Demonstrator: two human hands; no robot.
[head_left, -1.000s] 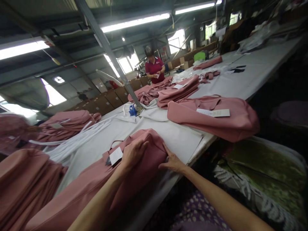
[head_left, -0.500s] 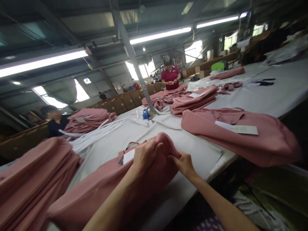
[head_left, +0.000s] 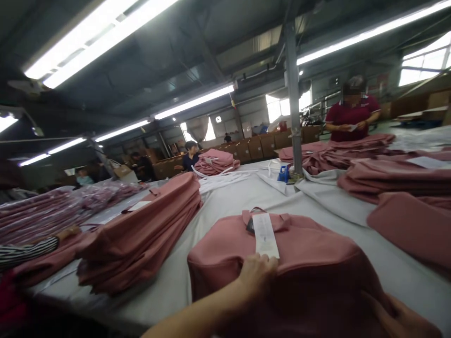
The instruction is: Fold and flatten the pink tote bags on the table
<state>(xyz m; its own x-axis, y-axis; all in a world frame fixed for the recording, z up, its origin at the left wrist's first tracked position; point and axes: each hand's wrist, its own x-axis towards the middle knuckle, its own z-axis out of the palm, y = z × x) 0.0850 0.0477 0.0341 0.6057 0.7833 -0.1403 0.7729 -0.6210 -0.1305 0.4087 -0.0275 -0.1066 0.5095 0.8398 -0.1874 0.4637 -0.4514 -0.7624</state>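
1. Pink bag is lying on the white-covered desk, toward its near edge, with its shadowed front facing the person.
2. A white paper tag is draping over the bag's top, in front of the small loop handle; a dark tag is showing just beside it.
3. The left hand is grasping the bag's front seam with curled fingers at the white tag's lower end; whether it is also pinching the paper, I cannot tell.
4. The right hand is touching the bag's right end, low and dim; I cannot tell whether it is gripping.
5. A stack of folded pink bags is standing to the left, near the desk's near edge.
6. White strips and a blue object are lying toward the far edge, the latter beside a metal post.
7. Beyond the far edge, a co-worker in a maroon shirt is holding something small and white.
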